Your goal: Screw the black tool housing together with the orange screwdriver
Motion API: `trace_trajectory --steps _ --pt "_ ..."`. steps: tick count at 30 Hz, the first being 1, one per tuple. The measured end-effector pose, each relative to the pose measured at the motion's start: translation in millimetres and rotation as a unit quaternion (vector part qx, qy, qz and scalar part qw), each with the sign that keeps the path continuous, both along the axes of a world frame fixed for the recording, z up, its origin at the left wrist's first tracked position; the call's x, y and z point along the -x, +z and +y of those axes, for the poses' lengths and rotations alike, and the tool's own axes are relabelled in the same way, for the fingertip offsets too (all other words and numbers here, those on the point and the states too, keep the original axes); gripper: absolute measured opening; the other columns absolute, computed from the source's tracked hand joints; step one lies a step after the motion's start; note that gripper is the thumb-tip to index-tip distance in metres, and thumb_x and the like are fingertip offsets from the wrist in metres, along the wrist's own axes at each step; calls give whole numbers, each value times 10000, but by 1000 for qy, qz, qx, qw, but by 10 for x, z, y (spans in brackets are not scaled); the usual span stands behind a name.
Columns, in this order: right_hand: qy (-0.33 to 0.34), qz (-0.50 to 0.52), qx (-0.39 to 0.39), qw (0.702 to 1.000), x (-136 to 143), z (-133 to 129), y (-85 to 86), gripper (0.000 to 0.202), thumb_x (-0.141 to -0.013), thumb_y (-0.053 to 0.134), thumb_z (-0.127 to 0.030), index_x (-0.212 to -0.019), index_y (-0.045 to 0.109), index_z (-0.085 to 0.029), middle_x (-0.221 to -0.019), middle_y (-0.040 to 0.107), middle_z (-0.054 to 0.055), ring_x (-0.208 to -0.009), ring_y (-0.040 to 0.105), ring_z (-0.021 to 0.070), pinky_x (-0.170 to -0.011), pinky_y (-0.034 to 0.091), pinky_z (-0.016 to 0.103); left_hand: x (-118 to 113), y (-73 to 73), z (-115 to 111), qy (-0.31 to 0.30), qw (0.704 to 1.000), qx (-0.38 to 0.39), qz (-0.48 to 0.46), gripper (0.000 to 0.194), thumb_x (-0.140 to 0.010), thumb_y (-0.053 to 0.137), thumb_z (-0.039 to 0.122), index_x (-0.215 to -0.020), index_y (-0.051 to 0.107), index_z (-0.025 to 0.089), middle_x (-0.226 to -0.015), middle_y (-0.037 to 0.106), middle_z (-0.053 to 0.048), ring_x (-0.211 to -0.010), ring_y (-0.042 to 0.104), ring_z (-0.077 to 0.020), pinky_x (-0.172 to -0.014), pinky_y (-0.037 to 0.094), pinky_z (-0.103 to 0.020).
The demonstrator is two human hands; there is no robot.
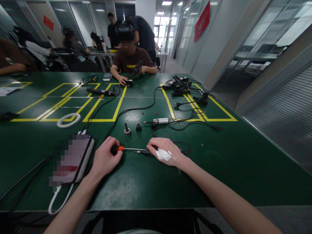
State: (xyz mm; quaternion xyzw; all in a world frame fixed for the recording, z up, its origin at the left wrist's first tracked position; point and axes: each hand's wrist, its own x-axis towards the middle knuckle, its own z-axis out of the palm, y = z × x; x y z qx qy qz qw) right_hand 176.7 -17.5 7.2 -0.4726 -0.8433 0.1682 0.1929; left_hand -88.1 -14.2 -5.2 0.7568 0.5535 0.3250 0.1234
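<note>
In the head view, the left hand (105, 159) is closed around the orange handle of a small screwdriver (124, 149), with the fingers clamped on the handle. The screwdriver lies almost level just above the green bench (151, 182). Its long axis runs from left to right, and the thin metal shaft points toward the right hand (163, 150). The right hand presses down on a dark, slim tool body (146, 152) that lies on the bench, and its fingers are curled over it and closed. A white patch sits on the back of this hand. The tip of the shaft meets the left end of the dark body.

I judge that the screwdriver is light and stiff, and the thin shaft may slip easily, so the ribbed handle is the good place to hold it. The dark body looks rigid and can roll, so it needs holding from above.

Behind the hands stand two small metal parts (127, 131), and a silver piece with a cable (159, 121) lies near them. A phone (73, 159) lies at the left.
</note>
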Motion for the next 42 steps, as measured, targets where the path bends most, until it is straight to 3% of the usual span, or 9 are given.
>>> trace_trajectory --steps 23,34,42 --pt "3 0 -7 1000 0 6 -15 220 -1023 578 -220 -828 675 -189 -821 716 32 -744 641 167 -711 415 269 31 -21 35 -28 998 -38 45 82 -785 549 230 -772 630 229 -796 696 -36 -820 654 -261 -761 501 -380" --pt "3 11 -8 1000 -1 5 -14 212 -1013 587 -212 -822 676 -190 -809 708 31 -730 636 168 -700 404 273 46 -59 34 -28 998 -36 31 169 -817 546 273 -816 706 219 -860 716 -56 -885 666 -252 -815 538 -371" --pt "1 14 -6 1000 3 7 -25 203 -1015 587 -212 -841 687 -186 -834 724 36 -748 651 172 -710 408 277 36 -74 22 -17 999 -24 34 168 -796 560 292 -825 710 222 -893 664 -42 -849 672 -233 -758 544 -342"
